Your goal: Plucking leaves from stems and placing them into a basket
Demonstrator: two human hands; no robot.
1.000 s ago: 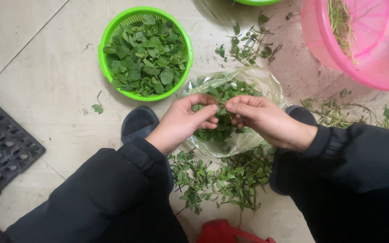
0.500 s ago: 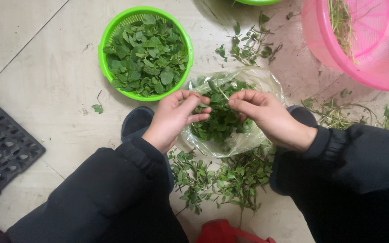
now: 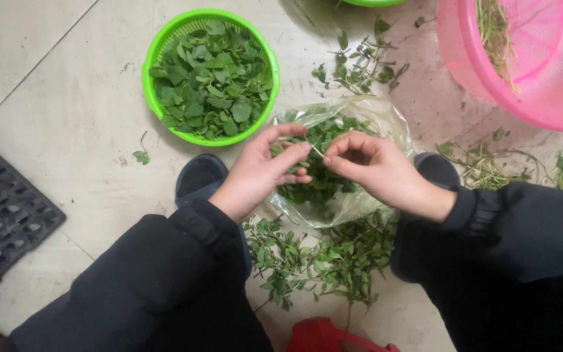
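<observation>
My left hand (image 3: 265,171) and my right hand (image 3: 376,171) meet over a clear plastic bag (image 3: 386,120) full of green leafy sprigs. Both pinch one thin pale stem (image 3: 316,150) between thumb and fingertips, the fingertips almost touching. Left of the bag stands a green plastic colander (image 3: 164,42) filled with picked green leaves (image 3: 211,81). More leafy sprigs (image 3: 314,254) lie on the tiled floor between my knees, just below the bag.
A pink basket (image 3: 490,78) holding stalks stands at top right. Loose sprigs (image 3: 360,62) and stems (image 3: 490,163) lie on the floor. A black grid mat (image 3: 1,208) is at the left edge, a red object (image 3: 324,336) at the bottom, my dark shoes (image 3: 200,176) beside the bag.
Both hands stayed over the bag. They drew apart slightly half a second ago, then came back together on a thin stem.
</observation>
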